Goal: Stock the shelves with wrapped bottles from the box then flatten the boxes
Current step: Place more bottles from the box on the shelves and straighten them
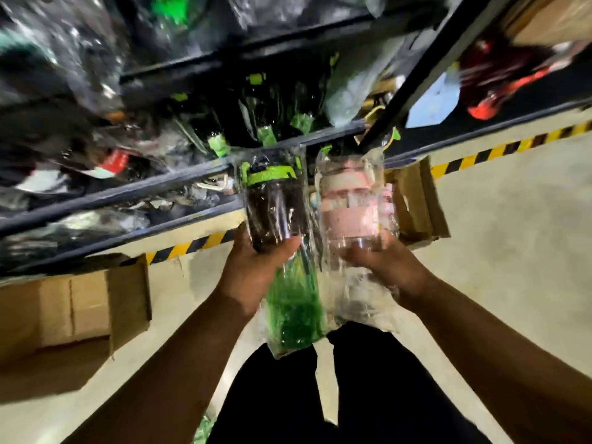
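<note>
Box (73,315) at far left, cardboard, open, flaps up, on the floor (512,251) just short of the striped tape (192,245). Above it, dark shelf rack (128,193), blurred, crowded with wrapped goods; green-capped bottles (266,136) lodged in the middle bay. Left hand (253,270) held up toward the rack, fingers curled under and round a dark bottle (275,206) with green lid, in clear wrap, upright, lid level with the shelf edge. Below it, a green bottle (294,312) in wrap, hanging between the wrists; carrying hand not discernible. Right hand (381,264) just beside, fingers clamped round the base of a pink bottle (349,209), also wrapped, upright, touching or nearly touching the dark one. Behind the right hand, second box (416,203), open, on the floor against the rack foot. Judged as the stocking step, boxes not yet flattened. Advised: place one bottle at a time, dark one first into the bay with its green-capped likes; keep upright, lead with the base over the shelf lip, push well back before letting go. Grip the bottle body through the wrap, not loose film, slippery by appearance. Mind the hanging green bottle: likely to slip or catch on the rail.
</note>
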The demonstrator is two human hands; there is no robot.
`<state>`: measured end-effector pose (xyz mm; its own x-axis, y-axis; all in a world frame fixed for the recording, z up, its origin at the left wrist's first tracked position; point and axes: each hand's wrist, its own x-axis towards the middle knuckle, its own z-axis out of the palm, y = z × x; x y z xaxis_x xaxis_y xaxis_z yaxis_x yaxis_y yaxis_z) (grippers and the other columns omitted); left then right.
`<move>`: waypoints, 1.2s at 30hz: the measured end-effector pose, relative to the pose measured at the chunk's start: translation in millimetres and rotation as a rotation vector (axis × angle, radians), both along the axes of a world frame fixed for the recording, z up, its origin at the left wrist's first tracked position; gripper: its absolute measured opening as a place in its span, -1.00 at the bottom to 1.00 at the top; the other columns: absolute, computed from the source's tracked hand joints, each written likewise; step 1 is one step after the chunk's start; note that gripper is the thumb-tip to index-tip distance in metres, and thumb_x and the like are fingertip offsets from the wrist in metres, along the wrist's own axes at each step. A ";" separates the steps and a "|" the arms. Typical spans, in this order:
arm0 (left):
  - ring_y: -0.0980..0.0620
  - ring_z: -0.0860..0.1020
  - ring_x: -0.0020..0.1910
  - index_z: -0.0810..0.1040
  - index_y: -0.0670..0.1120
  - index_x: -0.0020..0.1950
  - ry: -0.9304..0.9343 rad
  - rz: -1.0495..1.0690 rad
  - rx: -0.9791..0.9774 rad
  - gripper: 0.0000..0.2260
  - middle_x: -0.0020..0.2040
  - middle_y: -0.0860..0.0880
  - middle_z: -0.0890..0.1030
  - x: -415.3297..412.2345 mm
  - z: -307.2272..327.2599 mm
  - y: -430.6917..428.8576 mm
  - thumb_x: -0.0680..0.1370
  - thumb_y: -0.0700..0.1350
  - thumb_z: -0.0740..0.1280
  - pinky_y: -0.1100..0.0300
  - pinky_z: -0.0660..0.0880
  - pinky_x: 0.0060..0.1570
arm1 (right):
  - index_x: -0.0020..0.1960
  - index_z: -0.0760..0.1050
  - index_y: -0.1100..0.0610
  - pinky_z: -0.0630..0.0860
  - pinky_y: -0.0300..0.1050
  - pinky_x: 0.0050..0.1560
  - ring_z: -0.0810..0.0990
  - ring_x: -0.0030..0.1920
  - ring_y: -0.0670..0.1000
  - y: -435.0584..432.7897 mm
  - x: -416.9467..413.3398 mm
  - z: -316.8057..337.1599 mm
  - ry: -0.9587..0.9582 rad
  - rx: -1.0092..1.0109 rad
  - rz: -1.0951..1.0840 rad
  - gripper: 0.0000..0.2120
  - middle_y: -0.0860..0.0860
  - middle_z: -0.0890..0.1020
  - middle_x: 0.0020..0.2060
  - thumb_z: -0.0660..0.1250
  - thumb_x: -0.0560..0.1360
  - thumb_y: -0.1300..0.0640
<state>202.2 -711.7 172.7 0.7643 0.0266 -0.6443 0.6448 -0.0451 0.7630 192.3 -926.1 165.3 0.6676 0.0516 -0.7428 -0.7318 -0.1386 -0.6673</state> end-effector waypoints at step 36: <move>0.11 0.64 0.15 0.46 0.06 0.30 -1.039 0.165 0.047 -0.30 0.16 0.10 0.68 36.5 544.4 -43.7 0.21 0.14 0.57 0.03 0.52 0.21 | 0.17 0.48 -0.05 0.50 -0.39 -0.08 0.65 -0.05 -0.27 -32.6 93.2 541.9 -1.136 0.164 0.137 -0.46 -0.23 0.70 -0.09 0.62 0.28 0.09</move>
